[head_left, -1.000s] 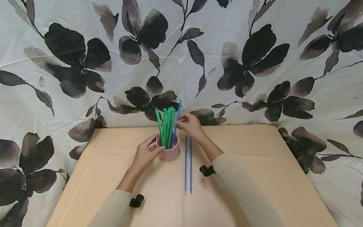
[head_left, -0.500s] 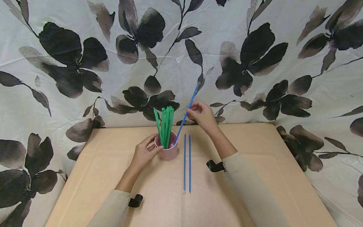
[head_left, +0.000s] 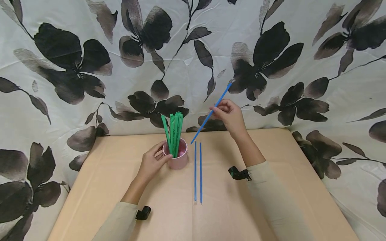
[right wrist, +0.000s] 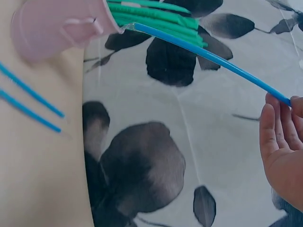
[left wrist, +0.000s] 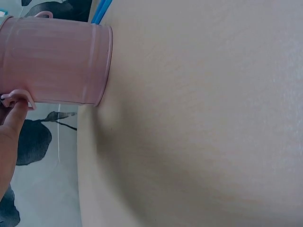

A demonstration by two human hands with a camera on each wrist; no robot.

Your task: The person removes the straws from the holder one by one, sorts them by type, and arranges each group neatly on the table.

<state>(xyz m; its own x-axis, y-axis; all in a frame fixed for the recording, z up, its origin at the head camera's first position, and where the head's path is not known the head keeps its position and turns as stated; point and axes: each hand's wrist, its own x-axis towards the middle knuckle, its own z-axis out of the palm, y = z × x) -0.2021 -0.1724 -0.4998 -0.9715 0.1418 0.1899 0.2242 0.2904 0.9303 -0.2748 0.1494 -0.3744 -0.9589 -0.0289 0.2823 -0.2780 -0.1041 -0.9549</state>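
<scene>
A small pink bucket (head_left: 178,163) with side handles stands on the table, holding several green straws (head_left: 173,135) upright. My left hand (head_left: 152,160) grips it at its left side; in the left wrist view a finger (left wrist: 18,116) is at the bucket's handle (left wrist: 19,96). Between thumb and fingers my right hand (head_left: 231,116) pinches a blue straw (head_left: 222,96) with a clear wrapper end. This straw is tilted, its lower end just right of the bucket's rim and apart from it. Two more blue straws (head_left: 195,172) lie side by side to the bucket's right.
The tan table (head_left: 271,187) ends at a far edge close behind the bucket. A white cloth (head_left: 187,77) with dark flowers hangs behind it. Black wrist cameras (head_left: 143,213) sit on both wrists.
My right hand has drawn the blue straw up and right, out of the bucket. My left hand has stayed on the bucket, and the two lying straws have not moved.
</scene>
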